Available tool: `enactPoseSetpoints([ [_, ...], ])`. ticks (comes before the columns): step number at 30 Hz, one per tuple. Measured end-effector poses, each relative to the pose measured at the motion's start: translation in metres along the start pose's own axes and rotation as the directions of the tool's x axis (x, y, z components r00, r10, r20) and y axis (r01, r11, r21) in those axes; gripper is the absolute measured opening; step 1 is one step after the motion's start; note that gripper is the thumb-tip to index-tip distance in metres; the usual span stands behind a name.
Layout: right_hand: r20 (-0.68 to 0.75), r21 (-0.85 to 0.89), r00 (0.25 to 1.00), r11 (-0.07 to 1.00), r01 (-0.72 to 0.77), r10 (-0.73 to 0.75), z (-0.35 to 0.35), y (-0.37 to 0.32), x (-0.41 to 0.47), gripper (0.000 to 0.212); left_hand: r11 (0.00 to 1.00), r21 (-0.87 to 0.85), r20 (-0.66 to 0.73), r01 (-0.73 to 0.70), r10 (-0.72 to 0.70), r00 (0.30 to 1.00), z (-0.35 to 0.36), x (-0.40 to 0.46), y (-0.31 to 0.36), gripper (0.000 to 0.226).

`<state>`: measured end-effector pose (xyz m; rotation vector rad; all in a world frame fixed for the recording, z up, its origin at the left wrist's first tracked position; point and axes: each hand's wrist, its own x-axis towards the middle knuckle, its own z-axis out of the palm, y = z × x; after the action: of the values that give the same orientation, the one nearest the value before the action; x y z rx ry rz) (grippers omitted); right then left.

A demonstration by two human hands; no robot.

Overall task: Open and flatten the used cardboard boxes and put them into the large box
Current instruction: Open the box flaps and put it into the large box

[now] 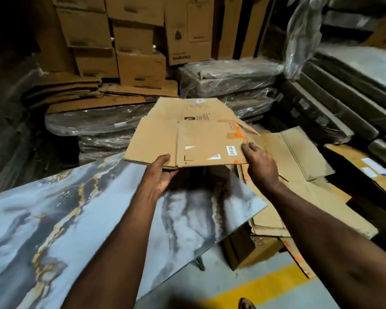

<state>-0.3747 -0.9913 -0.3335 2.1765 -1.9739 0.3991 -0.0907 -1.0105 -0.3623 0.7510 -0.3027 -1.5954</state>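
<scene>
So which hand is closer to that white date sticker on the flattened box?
Right. The right hand holds the flattened box at its right edge, just beside the date sticker; the left hand grips the near edge, further to the left.

Marble-patterned tabletop [80, 219], blue-grey with gold veins, tilts across lower left; one thin dark leg [200, 263] shows under its right edge. Grey concrete floor [227, 277] below, with a yellow painted stripe [261, 286] right of the leg. Flattened cardboard pile [299, 197] sits just right of the tabletop, partly tucked under its corner. Plastic-wrapped bundles [103, 130] lie beyond the tabletop's far edge.
</scene>
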Motion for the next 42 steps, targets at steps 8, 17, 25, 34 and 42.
enactPoseSetpoints([
  [8, -0.141, -0.12, 0.99, 0.992, -0.043, 0.025, -0.018, 0.233, 0.062, 0.064, 0.993, -0.015, 0.132, 0.117, -0.114, 0.985, 0.175, 0.083, -0.152, 0.015],
  [17, -0.076, -0.18, 0.996, 0.982, -0.065, 0.052, 0.037, 0.416, 0.059, 0.059, 0.915, 0.058, -0.045, 0.399, -0.397, 0.917, 0.237, 0.162, -0.299, 0.037],
  [25, 0.525, -0.271, 0.819, 0.958, -0.098, 0.232, 0.149, 0.462, 0.003, 0.055, 0.704, 0.175, -0.383, 0.688, -0.595, 0.706, 0.206, 0.179, -0.387, 0.01],
  [34, 0.618, -0.326, 0.757, 0.945, 0.002, 0.212, 0.169, 0.454, 0.016, 0.085, 0.785, 0.055, -0.386, 0.617, -0.553, 0.738, 0.184, 0.189, -0.429, 0.018],
  [42, 0.673, -0.135, 0.736, 0.99, 0.028, 0.071, 0.207, 0.417, 0.001, 0.093, 0.89, 0.02, -0.562, 0.455, -0.366, 0.742, 0.164, 0.18, -0.452, 0.041],
])
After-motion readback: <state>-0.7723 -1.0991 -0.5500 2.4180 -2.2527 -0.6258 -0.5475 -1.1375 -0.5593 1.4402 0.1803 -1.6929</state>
